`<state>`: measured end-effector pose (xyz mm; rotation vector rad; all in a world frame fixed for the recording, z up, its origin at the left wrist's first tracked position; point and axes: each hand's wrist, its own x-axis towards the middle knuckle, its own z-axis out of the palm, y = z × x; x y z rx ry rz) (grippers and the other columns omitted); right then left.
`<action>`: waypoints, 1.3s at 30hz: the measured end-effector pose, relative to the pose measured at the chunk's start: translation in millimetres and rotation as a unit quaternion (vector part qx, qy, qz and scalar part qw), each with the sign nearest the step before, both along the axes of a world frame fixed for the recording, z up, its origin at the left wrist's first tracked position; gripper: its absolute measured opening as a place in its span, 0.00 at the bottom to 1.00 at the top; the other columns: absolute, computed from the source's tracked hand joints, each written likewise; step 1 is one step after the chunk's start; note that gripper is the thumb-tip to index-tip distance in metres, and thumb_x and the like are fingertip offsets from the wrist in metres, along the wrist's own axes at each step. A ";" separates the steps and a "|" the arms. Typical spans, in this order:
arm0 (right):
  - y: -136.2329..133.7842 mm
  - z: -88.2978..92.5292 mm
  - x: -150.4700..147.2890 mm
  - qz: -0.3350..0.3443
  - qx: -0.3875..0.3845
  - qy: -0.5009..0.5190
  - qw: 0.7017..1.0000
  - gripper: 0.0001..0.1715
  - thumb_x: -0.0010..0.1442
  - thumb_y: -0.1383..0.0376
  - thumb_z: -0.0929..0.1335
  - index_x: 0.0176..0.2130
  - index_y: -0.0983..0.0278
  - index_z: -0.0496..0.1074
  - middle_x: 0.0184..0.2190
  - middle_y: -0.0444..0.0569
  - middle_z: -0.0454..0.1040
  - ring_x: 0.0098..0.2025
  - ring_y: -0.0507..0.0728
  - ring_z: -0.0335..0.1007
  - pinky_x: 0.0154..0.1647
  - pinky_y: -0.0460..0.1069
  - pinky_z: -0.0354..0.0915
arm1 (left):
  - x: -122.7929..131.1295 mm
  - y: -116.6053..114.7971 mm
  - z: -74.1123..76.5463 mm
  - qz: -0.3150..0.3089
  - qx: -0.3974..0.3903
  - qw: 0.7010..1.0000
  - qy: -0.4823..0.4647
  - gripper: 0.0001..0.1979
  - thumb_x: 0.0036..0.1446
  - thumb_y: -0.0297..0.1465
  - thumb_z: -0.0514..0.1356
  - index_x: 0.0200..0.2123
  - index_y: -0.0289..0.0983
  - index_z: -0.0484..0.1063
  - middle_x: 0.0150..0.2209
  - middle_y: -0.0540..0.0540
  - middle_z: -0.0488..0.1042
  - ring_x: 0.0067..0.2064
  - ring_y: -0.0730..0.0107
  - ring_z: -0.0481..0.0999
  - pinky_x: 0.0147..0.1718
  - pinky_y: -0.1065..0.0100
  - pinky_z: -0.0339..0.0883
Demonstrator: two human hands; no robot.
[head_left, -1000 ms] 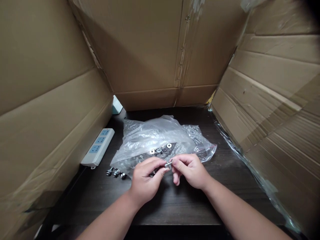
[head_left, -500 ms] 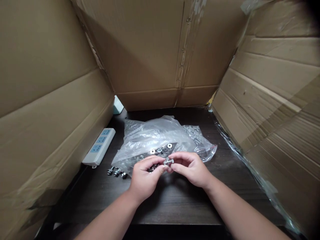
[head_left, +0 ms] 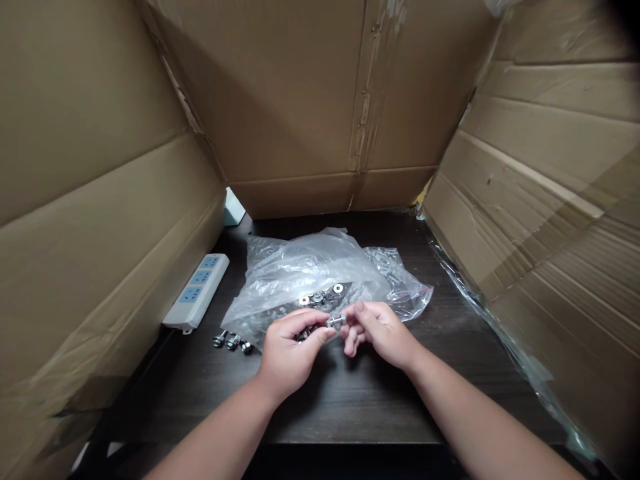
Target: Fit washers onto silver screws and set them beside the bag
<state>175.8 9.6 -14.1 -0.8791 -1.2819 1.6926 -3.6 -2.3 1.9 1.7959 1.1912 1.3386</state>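
In the middle of the head view a silver bolt [head_left: 337,321] lies roughly level, its hex end toward the right. My left hand [head_left: 290,350] pinches the bolt's left end between thumb and fingers, so that end is partly hidden. Just right of the hex end is my right hand [head_left: 383,333], thumb raised and apart from the lower, curled fingers. Whether a fingertip still touches the bolt is hard to see. Behind both hands, loose washers [head_left: 338,289] and dark hardware lie at the mouth of a clear plastic bag [head_left: 320,260].
Several bolts with nuts [head_left: 233,342] lie left of my left hand. A white power strip [head_left: 197,293] stands at the left. Another clear bag of hardware [head_left: 400,280] lies at the right. Cardboard walls [head_left: 300,100] enclose the dark table [head_left: 350,413] on three sides.
My right fingers have come off the bolt's right end and the thumb has swung up. The left hand keeps its pinch. The whole view has shifted slightly.
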 end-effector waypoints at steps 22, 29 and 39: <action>-1.9 0.1 -3.3 -0.017 0.003 0.011 1.000 0.25 0.60 0.48 0.64 0.38 0.69 0.70 0.26 0.48 0.73 0.22 0.53 0.74 0.22 0.48 0.70 | 0.1 1.0 -0.6 0.002 0.024 1.000 0.008 0.05 0.47 0.22 0.65 0.29 0.36 0.79 0.30 0.47 0.79 0.32 0.70 0.78 0.33 0.74 0.73; -4.9 5.1 -0.2 -0.012 0.092 0.016 0.996 0.15 0.57 0.63 0.70 0.44 0.67 0.72 0.27 0.48 0.76 0.30 0.54 0.75 0.35 0.51 0.72 | -1.0 -1.3 1.9 -0.015 -0.031 0.999 -0.026 0.05 0.48 0.24 0.65 0.30 0.38 0.79 0.29 0.49 0.79 0.32 0.70 0.78 0.34 0.73 0.73; -4.6 1.1 -3.2 0.000 -0.002 -0.050 0.999 0.31 0.61 0.45 0.60 0.25 0.69 0.67 0.16 0.46 0.69 0.14 0.51 0.68 0.13 0.43 0.62 | 1.8 -1.8 -1.9 -0.029 0.019 0.999 0.025 0.04 0.48 0.24 0.65 0.29 0.36 0.79 0.28 0.47 0.79 0.30 0.69 0.77 0.31 0.72 0.72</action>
